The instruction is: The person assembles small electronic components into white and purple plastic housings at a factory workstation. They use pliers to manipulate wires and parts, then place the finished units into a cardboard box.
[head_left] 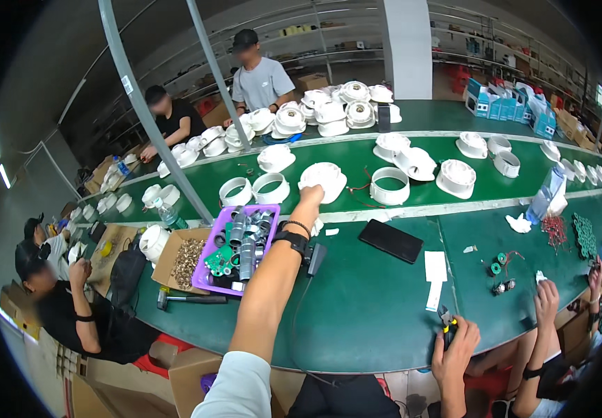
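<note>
On the green belt (332, 150), beyond the near table, a round white housing (328, 178) sits with the left hand (309, 198) at its near edge; the fingers are bunched there, but whether they grip it cannot be told. Just to its left on the belt stand two white rings (271, 198). Nearer, beside the left forearm, a purple basket (207, 287) holds grey cylinders and green circuit boards, next to a cardboard box (166, 259) of small brass-coloured parts. Over the table's near edge, the right hand (462, 341) has its fingers wrapped round black-and-yellow cutters (448, 322). Beyond them lie white paper strips (436, 268) and a black phone (391, 241). Farther right is a co-worker's hand (546, 301).
</note>
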`<state>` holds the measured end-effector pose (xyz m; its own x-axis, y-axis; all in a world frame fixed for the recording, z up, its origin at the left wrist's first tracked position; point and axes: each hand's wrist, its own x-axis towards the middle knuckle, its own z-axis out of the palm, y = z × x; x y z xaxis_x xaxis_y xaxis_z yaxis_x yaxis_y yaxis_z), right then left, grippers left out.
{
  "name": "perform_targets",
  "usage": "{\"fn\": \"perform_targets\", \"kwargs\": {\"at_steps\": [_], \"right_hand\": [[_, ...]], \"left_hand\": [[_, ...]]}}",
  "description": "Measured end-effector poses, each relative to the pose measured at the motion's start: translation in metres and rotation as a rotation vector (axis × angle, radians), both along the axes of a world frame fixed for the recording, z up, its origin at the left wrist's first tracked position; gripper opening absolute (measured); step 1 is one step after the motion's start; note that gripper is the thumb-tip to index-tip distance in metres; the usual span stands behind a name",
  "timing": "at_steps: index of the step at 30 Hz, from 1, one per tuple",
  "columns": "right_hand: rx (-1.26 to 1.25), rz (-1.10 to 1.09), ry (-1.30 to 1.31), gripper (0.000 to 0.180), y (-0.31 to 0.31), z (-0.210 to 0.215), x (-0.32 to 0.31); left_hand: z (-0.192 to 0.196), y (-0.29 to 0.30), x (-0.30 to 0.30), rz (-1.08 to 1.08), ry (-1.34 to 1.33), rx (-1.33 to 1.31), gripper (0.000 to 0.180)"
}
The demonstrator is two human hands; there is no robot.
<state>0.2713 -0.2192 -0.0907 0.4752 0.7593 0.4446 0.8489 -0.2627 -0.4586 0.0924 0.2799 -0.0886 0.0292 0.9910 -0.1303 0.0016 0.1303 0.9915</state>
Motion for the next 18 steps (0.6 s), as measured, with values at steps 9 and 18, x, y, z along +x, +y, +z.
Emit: {"fn": "perform_targets", "kwargs": {"at_steps": [9,18], "right_hand": [[-0.031,-0.050,0.024,0.044,-0.003,-0.003,0.000],[-0.096,-0.015,-0.059,0.040,-0.003,0.006,-0.006]], "left_hand": [[0.089,0.039,-0.076,-0.152,1.201,0.291,0.059],[0.049,0.163,-0.211,-0.153,1.283,0.171,0.057]]}}
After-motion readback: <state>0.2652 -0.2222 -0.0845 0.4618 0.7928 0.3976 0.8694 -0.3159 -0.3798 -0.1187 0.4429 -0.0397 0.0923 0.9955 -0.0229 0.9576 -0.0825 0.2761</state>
